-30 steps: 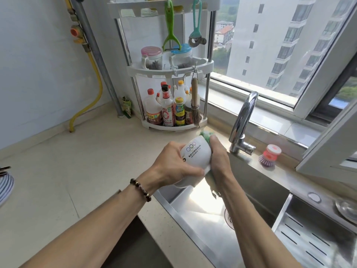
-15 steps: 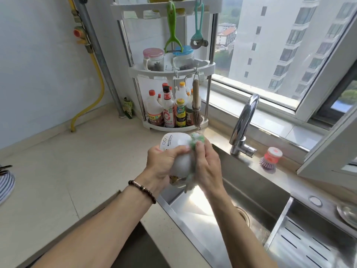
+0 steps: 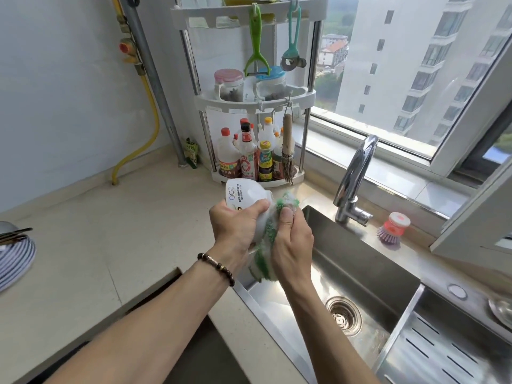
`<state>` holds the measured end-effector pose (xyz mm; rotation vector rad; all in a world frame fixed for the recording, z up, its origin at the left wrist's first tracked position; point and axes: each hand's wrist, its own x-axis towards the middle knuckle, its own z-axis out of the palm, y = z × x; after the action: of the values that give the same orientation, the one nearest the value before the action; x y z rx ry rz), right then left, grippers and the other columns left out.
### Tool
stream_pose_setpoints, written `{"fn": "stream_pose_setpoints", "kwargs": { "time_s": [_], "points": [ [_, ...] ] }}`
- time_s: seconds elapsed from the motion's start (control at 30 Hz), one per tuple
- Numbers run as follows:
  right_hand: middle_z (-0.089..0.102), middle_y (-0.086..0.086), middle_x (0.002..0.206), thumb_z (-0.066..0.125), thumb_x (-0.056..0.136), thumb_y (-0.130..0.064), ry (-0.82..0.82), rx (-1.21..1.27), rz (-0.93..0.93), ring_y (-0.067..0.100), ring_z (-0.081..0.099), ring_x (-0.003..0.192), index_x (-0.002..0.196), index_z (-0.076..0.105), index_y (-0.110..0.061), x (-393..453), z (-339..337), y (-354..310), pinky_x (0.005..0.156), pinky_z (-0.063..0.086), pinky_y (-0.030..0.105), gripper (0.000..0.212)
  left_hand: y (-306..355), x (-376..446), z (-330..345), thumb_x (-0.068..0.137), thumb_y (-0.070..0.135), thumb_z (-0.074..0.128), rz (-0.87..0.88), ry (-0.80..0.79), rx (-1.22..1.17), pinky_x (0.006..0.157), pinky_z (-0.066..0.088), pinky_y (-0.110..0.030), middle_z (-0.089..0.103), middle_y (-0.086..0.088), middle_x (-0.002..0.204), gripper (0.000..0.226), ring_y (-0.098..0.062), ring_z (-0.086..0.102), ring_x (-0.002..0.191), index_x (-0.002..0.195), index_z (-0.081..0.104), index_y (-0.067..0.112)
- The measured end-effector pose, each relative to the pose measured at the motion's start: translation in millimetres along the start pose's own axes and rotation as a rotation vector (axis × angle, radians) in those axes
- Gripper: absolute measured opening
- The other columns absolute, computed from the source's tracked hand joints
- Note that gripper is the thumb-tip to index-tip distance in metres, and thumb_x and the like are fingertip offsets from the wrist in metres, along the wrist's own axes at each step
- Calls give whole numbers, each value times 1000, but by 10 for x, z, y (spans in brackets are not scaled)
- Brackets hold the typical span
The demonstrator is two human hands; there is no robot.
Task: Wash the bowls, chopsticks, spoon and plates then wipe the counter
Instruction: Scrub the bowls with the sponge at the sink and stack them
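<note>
My left hand (image 3: 235,231) grips a white bowl (image 3: 243,196) with printed rings and lettering, tilted on its side above the left edge of the steel sink (image 3: 388,275). My right hand (image 3: 291,242) holds a green and white scrubbing cloth (image 3: 267,245) pressed against the bowl; part of the cloth hangs below both hands. The inside of the bowl is hidden. At the far left edge, dark chopsticks (image 3: 15,234) lie across a blue-striped dish (image 3: 13,261) on the beige counter (image 3: 110,245).
A chrome tap (image 3: 354,178) stands behind the sink, with a pink dish brush (image 3: 393,227) beside it. A corner rack (image 3: 257,106) holds sauce bottles, jars and hanging peelers. A ribbed drain tray (image 3: 443,353) lies at lower right. A yellow hose runs down the left wall.
The bowl has turned in my left hand, its printed side now facing up and left. My right hand has slid the cloth down along the bowl's side. Both hands shifted slightly left.
</note>
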<state>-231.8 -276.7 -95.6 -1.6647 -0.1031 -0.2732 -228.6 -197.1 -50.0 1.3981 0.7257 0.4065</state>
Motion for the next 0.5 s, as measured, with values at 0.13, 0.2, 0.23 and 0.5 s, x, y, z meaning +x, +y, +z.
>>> {"fn": "stream_pose_setpoints", "kwargs": {
  "time_s": [0.13,0.2,0.23,0.5],
  "points": [
    [59,-4,77,37,106,-36,48,190,0,9,56,68,88,55,-15,153,94,-78,64,48,45,33,35,-131,-170,67,11,91,27,-182,108,56,57,-31,75,-8,81,27,-17,72,65,87,72,7],
    [67,8,90,39,99,-46,-43,305,101,26,64,83,95,61,-13,355,101,-100,75,55,54,40,56,-180,-293,67,9,90,76,-244,178,55,58,-31,76,-7,79,25,-16,71,63,85,73,8],
    [69,14,99,41,97,-49,-130,346,124,32,66,91,101,64,-12,404,120,-106,82,54,57,44,69,-186,-359,67,8,90,108,-251,212,54,58,-31,75,-6,76,22,-16,70,61,81,73,9],
    [72,4,99,47,98,-42,-457,341,149,27,65,95,101,73,-21,-8,598,-270,85,52,46,34,185,-255,-1276,66,5,89,164,-320,343,49,50,-24,72,1,69,22,-13,68,61,80,72,8]
  ]
}}
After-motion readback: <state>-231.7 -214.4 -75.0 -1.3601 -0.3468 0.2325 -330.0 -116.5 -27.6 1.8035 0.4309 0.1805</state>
